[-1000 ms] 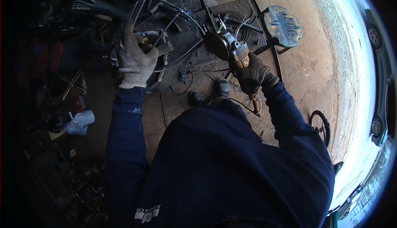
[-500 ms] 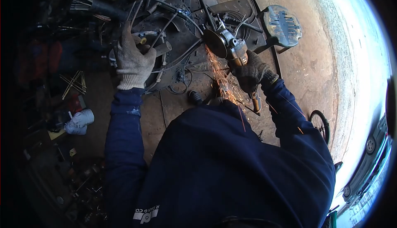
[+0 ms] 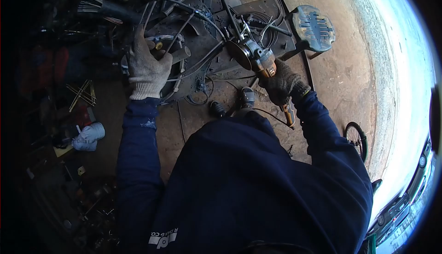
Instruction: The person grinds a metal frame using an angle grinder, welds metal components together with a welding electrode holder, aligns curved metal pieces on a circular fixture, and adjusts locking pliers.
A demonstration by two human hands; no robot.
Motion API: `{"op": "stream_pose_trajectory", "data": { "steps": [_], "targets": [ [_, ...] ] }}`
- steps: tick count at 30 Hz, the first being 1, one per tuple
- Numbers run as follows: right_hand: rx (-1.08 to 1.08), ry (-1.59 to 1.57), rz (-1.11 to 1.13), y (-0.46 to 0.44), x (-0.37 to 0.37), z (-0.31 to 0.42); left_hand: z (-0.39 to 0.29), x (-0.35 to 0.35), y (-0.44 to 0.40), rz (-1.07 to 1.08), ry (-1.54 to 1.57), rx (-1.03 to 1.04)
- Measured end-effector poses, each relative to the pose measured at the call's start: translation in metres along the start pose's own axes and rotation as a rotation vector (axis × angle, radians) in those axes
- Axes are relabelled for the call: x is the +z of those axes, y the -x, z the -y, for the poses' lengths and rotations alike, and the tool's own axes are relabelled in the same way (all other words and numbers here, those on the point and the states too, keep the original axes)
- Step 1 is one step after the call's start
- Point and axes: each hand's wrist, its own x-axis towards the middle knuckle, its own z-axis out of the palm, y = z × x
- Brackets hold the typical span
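My right hand (image 3: 283,81), in a dark knitted glove, is wrapped round the body of an angle grinder (image 3: 261,59). Its disc (image 3: 239,55) is beside the end of a curved metal rod frame (image 3: 209,20); whether they touch I cannot tell. My left hand (image 3: 148,67), in a pale glove, grips the left side of this frame, index finger stretched along a rod and thumb near a short metal pipe (image 3: 181,55). The palm side of the left hand is hidden. Beneath the frame is a dark metal worktable (image 3: 216,67).
A worn plastic stool (image 3: 315,28) stands right of the worktable. Cables (image 3: 274,35) coil on the table's right part. A bundle of rods (image 3: 92,4) lies at the upper left, thin crossed sticks (image 3: 83,95) below. A bicycle wheel (image 3: 355,140) is at the right.
The stream of orange sparks below the disc has stopped. My right hand and the grinder have shifted slightly down; the left hand stays nearly still on the frame.
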Motion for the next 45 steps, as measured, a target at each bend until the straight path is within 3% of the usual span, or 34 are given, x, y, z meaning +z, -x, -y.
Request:
{"op": "stream_pose_trajectory", "data": {
  "steps": [2, 4, 7, 11, 14, 19, 26, 45],
  "targets": [
    [0.043, 0.044, 0.020, 0.007, 0.001, -0.002, 0.002, 0.001, 0.000, -0.010, -0.003, 0.013],
    [0.070, -0.198, 0.009, 0.016, 0.003, -0.005, 0.002, 0.001, -0.004, -0.003, -0.009, -0.008],
    [0.090, -0.312, 0.007, 0.021, 0.002, 0.001, 0.003, 0.000, -0.007, 0.015, -0.018, -0.023],
    [0.050, -0.316, -0.024, 0.021, 0.002, -0.009, -0.004, -0.002, -0.007, 0.022, -0.065, 0.001],
    [0.144, -0.195, -0.038, 0.018, 0.003, -0.011, -0.004, 0.001, -0.007, 0.013, -0.046, 0.016],
    [0.003, -0.132, -0.105, 0.013, 0.003, 0.000, -0.003, -0.002, -0.006, 0.011, -0.054, 0.053],
    [-0.005, -0.128, -0.069, 0.002, 0.008, 0.002, -0.007, -0.001, -0.007, 0.024, -0.057, 0.015],
    [0.012, -0.420, -0.023, -0.003, 0.019, 0.003, -0.001, 0.002, -0.009, 0.016, -0.109, 0.025]
  ]
}}
